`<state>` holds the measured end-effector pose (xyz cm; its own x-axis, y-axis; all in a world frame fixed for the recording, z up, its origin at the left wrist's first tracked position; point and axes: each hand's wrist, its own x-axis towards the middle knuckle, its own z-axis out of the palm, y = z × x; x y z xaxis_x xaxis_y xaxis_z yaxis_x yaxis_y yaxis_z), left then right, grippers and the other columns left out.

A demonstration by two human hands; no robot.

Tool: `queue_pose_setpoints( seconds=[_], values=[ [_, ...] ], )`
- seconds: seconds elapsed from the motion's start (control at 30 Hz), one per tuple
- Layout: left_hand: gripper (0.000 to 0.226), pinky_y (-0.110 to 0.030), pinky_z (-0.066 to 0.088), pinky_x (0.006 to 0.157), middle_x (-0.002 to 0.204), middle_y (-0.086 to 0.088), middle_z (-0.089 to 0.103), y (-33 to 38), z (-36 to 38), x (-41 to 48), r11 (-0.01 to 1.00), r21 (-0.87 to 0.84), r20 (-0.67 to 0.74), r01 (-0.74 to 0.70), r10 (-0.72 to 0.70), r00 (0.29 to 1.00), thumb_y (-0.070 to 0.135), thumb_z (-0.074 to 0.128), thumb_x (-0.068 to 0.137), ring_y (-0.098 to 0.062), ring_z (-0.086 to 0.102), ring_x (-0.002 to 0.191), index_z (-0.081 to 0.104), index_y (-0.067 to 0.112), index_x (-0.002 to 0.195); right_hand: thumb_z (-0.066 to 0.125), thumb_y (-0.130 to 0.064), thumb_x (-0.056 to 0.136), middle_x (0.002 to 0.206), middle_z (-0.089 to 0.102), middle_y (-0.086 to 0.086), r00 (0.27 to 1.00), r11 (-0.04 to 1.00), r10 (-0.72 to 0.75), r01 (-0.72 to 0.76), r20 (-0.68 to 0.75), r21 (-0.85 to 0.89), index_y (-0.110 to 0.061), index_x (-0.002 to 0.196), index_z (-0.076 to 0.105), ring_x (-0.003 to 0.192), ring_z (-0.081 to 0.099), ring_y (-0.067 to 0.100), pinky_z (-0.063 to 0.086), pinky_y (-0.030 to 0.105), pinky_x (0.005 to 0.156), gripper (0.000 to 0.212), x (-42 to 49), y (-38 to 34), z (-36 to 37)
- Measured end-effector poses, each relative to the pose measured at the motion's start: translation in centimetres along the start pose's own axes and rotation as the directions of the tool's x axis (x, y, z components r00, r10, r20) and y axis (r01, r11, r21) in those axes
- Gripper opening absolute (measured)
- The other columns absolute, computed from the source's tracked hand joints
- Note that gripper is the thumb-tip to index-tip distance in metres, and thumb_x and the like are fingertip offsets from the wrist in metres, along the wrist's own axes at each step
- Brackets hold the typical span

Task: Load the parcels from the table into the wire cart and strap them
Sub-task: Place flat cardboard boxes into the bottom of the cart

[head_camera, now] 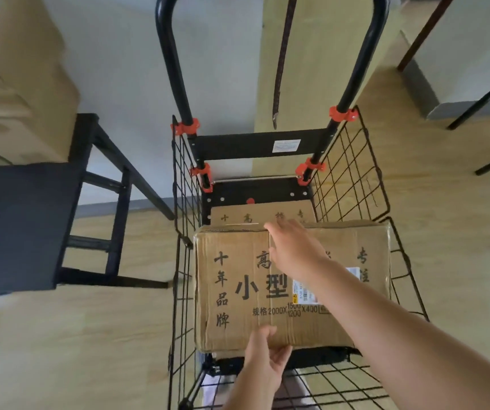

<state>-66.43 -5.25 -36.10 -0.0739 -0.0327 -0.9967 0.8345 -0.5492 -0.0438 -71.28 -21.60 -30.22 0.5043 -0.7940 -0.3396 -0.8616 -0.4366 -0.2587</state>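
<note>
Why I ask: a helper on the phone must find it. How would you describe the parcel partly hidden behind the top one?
Find the black wire cart with orange clamps on its handle posts. Inside, the top box, with big black characters and a white label, fills most of it. The wanted parcel is the cardboard strip just past its far edge, showing only one row of characters and no label.
</note>
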Motion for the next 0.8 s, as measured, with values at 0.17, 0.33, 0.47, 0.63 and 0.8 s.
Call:
queue_pose_setpoints(
  seconds=[0.17,0.33,0.47,0.63,0.8],
  values=[
    [0.03,-0.043,0.055,0.068,0.11,-0.027,0.059,-1.3,-0.1,3.3,0.998,-0.032,-0.026,0.061,-0.062,0.998,0.003,0.068,0.085,-0.04,0.062,0.094,0.052,0.005,0.111,0.058,-0.014,0.094,0.132,0.055,0.006,0.988,0.999,-0.024,0.029,0.152,-0.03,-0.013,0.143,0.04,0.12,0.051,0.023,0.046,0.039,0.105,0.052,2.1,2.2,4.6],
    [0.042,-0.044,0.057,0.076,0.12,-0.025,0.056,-2.0,0.7,6.4,0.992,-0.068,-0.088,0.11,-0.116,0.989,0.012,0.076,0.083,-0.04,0.06,0.098,0.052,0.004,0.117,0.055,-0.016,0.095,0.147,0.045,0.008,0.971,0.994,-0.062,0.08,0.232,-0.071,-0.011,0.149,0.032,0.134,0.042,0.025,0.032,0.038,0.116,0.058,4.0,4.0,8.5],
    [0.041,-0.042,0.058,0.077,0.12,-0.025,0.059,-0.5,1.7,8.6,0.991,-0.099,-0.069,0.09,-0.097,0.993,0.015,0.078,0.082,-0.038,0.063,0.102,0.057,0.002,0.115,0.055,-0.019,0.095,0.144,0.047,0.007,0.965,0.989,-0.092,0.117,0.246,-0.086,-0.013,0.148,0.035,0.133,0.044,0.025,0.03,0.04,0.117,0.057,7.2,4.5,9.6],
    [0.03,-0.04,0.059,0.073,0.097,-0.027,0.066,2.9,3.7,11.4,0.991,-0.136,-0.054,-0.013,0.006,0.999,0.011,0.074,0.08,-0.037,0.067,0.088,0.06,-0.003,0.102,0.06,-0.024,0.092,0.14,0.049,0.007,0.974,0.986,-0.101,0.125,0.201,-0.113,-0.016,0.147,0.037,0.128,0.046,0.026,0.036,0.042,0.111,0.06,12.4,5.0,9.2],
    [0.026,-0.038,0.06,0.079,0.099,-0.024,0.068,7.1,5.9,14.9,0.986,-0.093,-0.073,-0.137,0.13,0.989,0.012,0.074,0.081,-0.032,0.071,0.088,0.065,-0.005,0.099,0.063,-0.025,0.091,0.147,0.042,0.008,0.98,0.985,-0.116,0.134,0.163,-0.108,-0.015,0.151,0.029,0.138,0.038,0.027,0.03,0.046,0.117,0.07,18.1,5.7,9.0]
  ],
)
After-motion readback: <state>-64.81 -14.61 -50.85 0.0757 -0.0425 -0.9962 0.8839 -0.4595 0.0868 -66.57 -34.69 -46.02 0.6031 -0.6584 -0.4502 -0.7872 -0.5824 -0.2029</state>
